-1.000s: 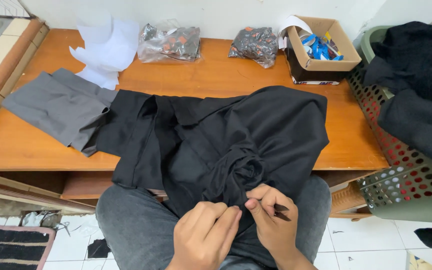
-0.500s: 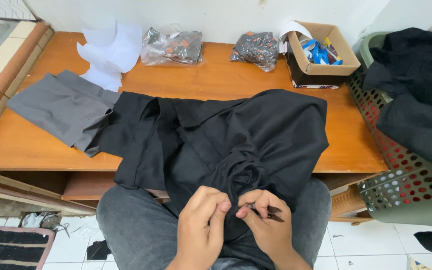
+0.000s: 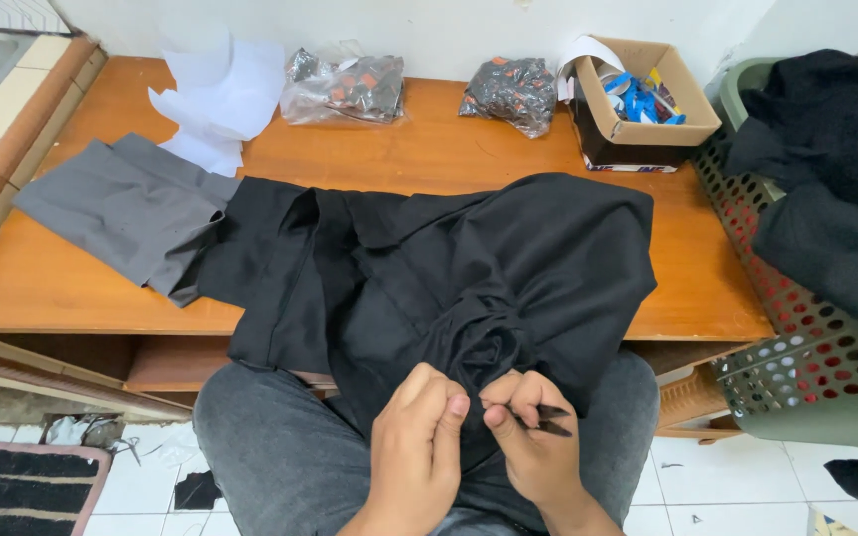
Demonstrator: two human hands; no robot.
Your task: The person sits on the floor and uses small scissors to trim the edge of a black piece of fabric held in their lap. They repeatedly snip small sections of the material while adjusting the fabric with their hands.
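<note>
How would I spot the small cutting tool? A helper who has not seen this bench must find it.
Start at the wooden table and follow the black garment down into the person's lap. There the right hand grips small black snips, the only hard pointed thing among soft cloth, beside the left hand.

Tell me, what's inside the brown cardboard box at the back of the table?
The cardboard box holds small blue packets and a white paper flap at its rim. Whatever lies deeper is hidden by its walls.
</note>
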